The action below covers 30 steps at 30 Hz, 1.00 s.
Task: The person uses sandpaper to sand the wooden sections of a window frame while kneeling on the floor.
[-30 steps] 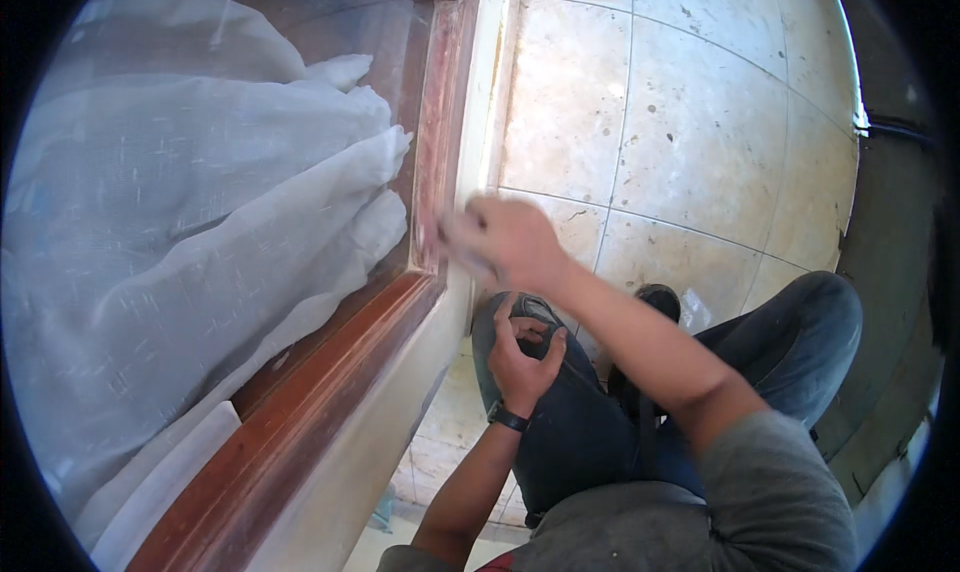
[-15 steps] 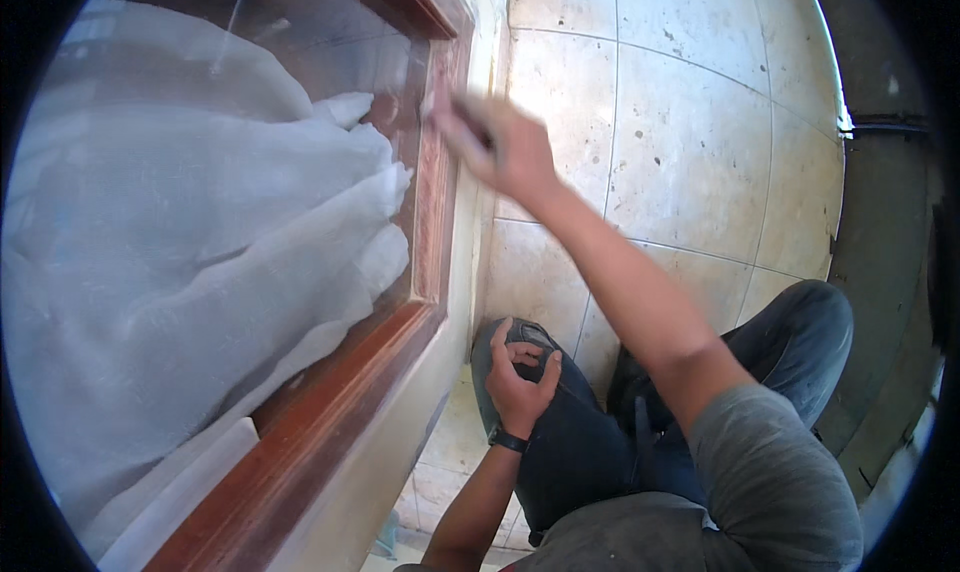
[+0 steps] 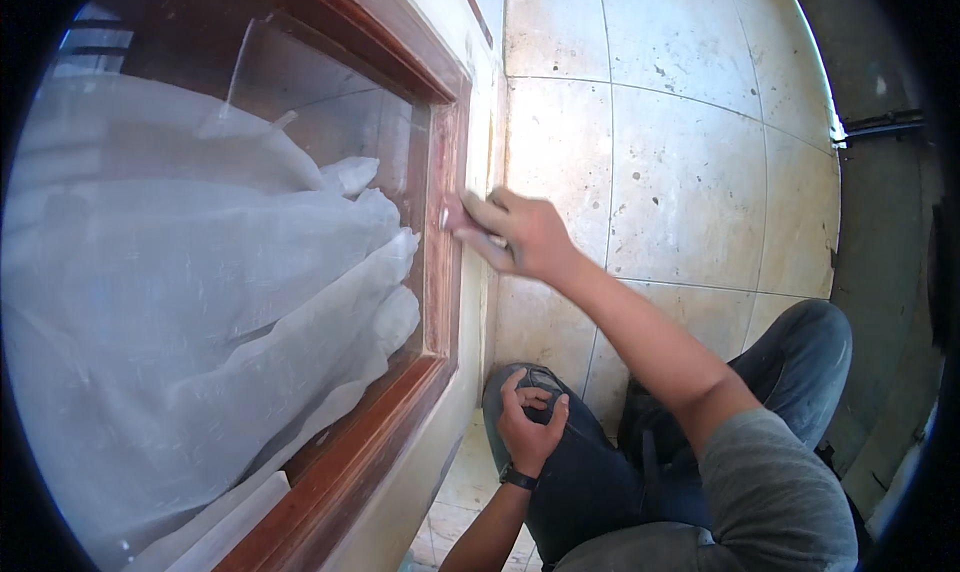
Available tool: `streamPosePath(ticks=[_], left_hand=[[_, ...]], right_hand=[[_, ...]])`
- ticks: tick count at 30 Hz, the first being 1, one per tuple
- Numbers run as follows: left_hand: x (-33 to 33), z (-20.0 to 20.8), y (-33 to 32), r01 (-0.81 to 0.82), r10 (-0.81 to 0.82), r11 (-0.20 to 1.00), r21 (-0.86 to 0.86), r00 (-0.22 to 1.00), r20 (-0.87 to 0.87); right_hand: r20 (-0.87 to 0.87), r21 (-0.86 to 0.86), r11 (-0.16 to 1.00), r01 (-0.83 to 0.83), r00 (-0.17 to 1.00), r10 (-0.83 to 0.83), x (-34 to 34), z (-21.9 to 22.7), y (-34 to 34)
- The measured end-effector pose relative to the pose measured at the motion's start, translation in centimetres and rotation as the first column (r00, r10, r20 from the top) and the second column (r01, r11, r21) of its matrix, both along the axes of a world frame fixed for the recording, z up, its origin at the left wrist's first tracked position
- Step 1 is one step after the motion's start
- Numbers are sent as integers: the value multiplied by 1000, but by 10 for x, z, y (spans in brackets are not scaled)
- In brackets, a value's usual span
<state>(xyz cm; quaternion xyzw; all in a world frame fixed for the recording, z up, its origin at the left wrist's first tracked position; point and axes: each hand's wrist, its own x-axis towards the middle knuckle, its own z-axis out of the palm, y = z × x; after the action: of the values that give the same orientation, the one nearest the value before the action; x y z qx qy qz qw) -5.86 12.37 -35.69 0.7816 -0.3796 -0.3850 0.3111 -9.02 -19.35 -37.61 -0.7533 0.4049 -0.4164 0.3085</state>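
Note:
My right hand [image 3: 532, 237] reaches out to a brown wooden window frame [image 3: 433, 297]. Pinched between its thumb and fingers is a small reddish piece that looks like folded sandpaper [image 3: 455, 215], pressed against the upright stile of the frame. The wood there is paler and pinkish, worn and dusty beside the darker, glossier lower rail [image 3: 330, 472]. My left hand [image 3: 530, 427] rests over my left knee with its fingers loosely curled and apart, holding nothing; a dark watch [image 3: 517, 477] is on that wrist.
Glass [image 3: 300, 67] fills the frame, with rumpled whitish sheeting [image 3: 200, 302] behind it. A cream wall edge [image 3: 470, 317] borders the frame. Stained, light floor tiles [image 3: 690, 187] lie on the right, bounded by a dark panel [image 3: 885, 232] at the far right.
My right hand has slid along the stile toward the near corner, still gripping the sandpaper. The whole view has shifted slightly; my left hand stays by the knee.

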Motion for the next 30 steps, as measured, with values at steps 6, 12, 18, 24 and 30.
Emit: streamPosePath(ticks=[6,12,18,24,30], left_hand=[[-2,-7,0,-18,18,1000,-13,999,38],[-5,-3,-1,37,-39,998,44,998,56],[-3,-4,2,40,-42,998,40,998,54],[-2,-5,1,26,-28,999,34,997,69],[-6,-4,5,36,-38,999,23,996,80]], right_hand=[[100,76,986,149,983,-156,11,-2,-42],[95,8,984,176,980,-176,5,6,-75],[49,69,995,73,996,-77,-2,9,-42],[13,148,988,39,999,-41,0,19,-26],[71,16,987,159,985,-159,4,18,-65]])
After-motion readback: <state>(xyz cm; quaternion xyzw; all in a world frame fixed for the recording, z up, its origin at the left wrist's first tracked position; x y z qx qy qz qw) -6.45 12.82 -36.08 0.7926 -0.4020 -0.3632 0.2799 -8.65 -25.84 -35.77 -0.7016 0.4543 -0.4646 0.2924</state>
